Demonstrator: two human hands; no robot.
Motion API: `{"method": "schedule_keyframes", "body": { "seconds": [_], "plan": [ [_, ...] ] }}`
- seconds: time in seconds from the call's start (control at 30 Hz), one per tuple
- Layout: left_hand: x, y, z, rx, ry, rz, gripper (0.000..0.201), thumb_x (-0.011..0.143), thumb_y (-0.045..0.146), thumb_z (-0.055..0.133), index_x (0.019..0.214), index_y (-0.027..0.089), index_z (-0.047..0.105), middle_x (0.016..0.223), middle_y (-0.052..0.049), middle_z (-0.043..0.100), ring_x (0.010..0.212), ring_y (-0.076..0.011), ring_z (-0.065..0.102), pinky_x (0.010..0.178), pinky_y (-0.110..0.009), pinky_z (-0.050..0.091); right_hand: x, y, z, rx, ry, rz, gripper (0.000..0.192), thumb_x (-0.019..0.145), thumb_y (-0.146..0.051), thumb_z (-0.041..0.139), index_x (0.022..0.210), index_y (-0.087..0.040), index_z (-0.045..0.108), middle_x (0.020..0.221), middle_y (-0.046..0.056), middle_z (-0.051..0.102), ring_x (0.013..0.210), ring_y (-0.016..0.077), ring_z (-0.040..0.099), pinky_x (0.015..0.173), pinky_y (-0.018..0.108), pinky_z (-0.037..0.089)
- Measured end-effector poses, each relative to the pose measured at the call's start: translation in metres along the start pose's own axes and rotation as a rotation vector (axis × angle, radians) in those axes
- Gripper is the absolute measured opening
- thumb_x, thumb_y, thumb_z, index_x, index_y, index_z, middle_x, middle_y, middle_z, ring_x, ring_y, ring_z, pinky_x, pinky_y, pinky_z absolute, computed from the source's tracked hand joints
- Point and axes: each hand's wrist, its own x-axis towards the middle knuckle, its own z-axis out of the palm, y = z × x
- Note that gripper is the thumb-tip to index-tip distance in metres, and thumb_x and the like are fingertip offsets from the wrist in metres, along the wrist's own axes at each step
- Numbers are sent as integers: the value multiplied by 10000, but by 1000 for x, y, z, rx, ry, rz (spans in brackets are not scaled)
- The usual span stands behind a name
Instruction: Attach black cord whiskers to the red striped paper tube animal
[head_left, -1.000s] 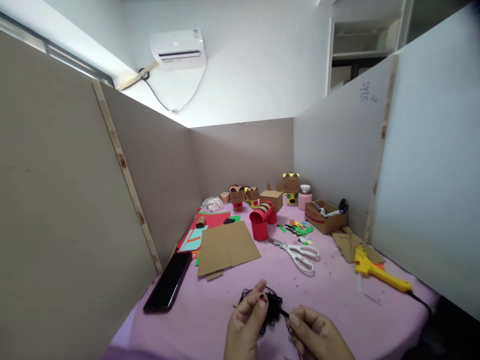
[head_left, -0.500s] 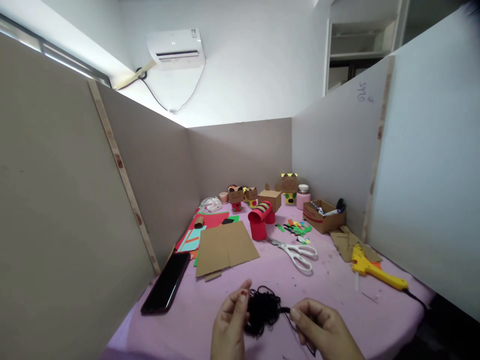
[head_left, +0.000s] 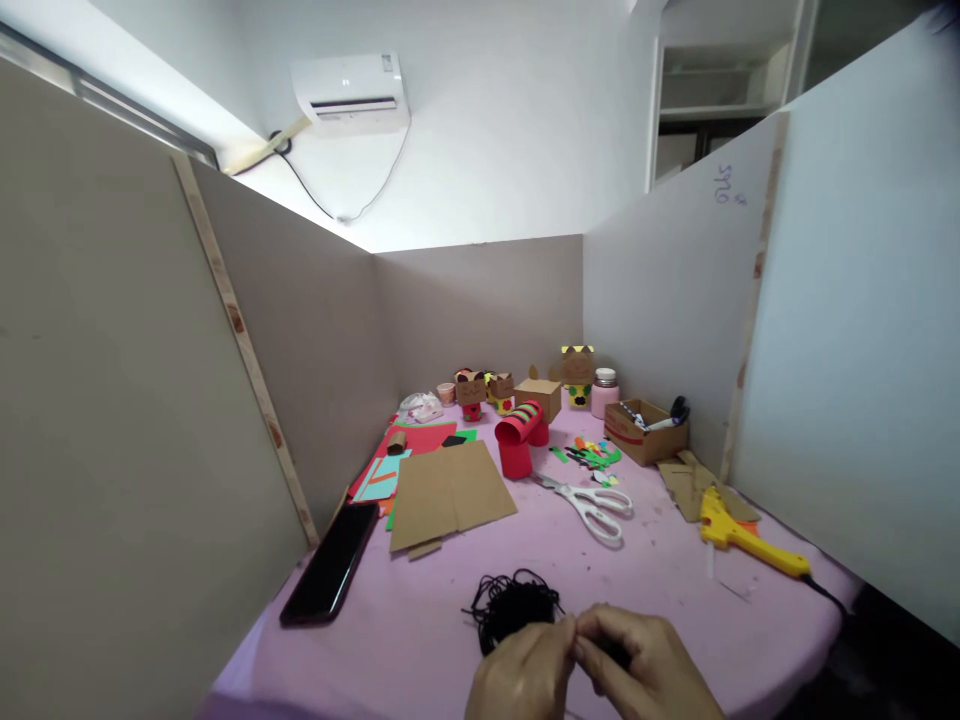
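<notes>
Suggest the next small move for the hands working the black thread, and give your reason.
Probably draw the two hands apart to pull one strand free. The left hand and right hand meet fingertip to fingertip, pinching thread just in front of the tangled black thread bundle, which lies loose on the pink table.

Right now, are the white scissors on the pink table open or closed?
Closed, as far as the view shows: the scissors lie flat on the table, blades together in one narrow point, the two white handle loops side by side.
</notes>
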Motion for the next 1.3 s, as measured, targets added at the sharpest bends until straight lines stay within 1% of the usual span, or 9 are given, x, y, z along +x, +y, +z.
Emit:
{"method": "schedule_keyframes", "body": {
  "seconds": [0.17,0.4,0.5,0.63,0.77,0.93,1.07,1.23,1.3],
  "plan": [
    [2,4,-7,-155,44,-172,168,818,146,505,842,203,661,688,-24,711,616,-139,669,569,-184,496,-1,-7,-11,10,21,28,331,809,-450,461,752,-180,645,628,16,625,601,169,559,562,231,422],
    [13,10,-15,-833,41,-781,160,709,333,635,677,188,692,577,-21,681,546,-134,587,519,-205,432,-4,-10,-21,102,71,21,284,798,-438,506,752,-188,633,705,32,660,686,193,588,638,252,453],
    [19,14,-19,-1110,40,-958,213,629,385,707,640,173,700,579,-37,692,518,-123,576,488,-198,391,-3,-10,-17,158,93,34,298,796,-455,507,715,-189,616,660,23,616,656,191,556,619,264,439],
    [21,14,-17,-1216,55,-1000,285,555,435,751,668,174,740,537,-32,664,505,-105,528,453,-180,330,-3,-8,-7,262,105,55,303,770,-472,540,673,-195,617,573,-11,529,570,156,485,549,246,397],
    [16,9,-5,-1275,98,-1083,307,522,453,768,681,191,748,806,-69,728,524,-86,502,533,-213,377,-2,-6,5,336,158,48,301,726,-469,593,625,-188,621,529,-21,512,515,131,442,492,233,355],
    [11,7,10,-1498,150,-1141,347,443,445,809,667,187,743,954,-109,724,892,-246,615,849,-345,396,-1,-2,10,354,138,11,293,740,-450,589,632,-179,619,545,-7,544,528,136,468,493,233,362],
    [11,9,11,-1625,151,-1109,343,446,418,817,689,186,745,951,-120,725,898,-283,628,934,-431,345,-1,-3,8,354,66,6,292,755,-448,581,635,-183,605,576,-6,555,560,144,493,537,237,394],
    [13,9,8,-1609,177,-1055,333,463,426,808,694,195,741,1089,-125,676,1164,-321,482,1042,-406,215,-5,-16,4,381,330,-3,326,771,-534,520,819,-250,672,912,50,639,892,222,567,724,254,453],
    [14,10,6,-1542,199,-1039,291,473,427,802,630,195,726,1182,-116,625,1236,-326,400,1056,-398,184,-6,-21,5,434,335,37,379,757,-583,510,867,-265,685,996,53,644,985,234,545,823,269,428]
  ]
}}
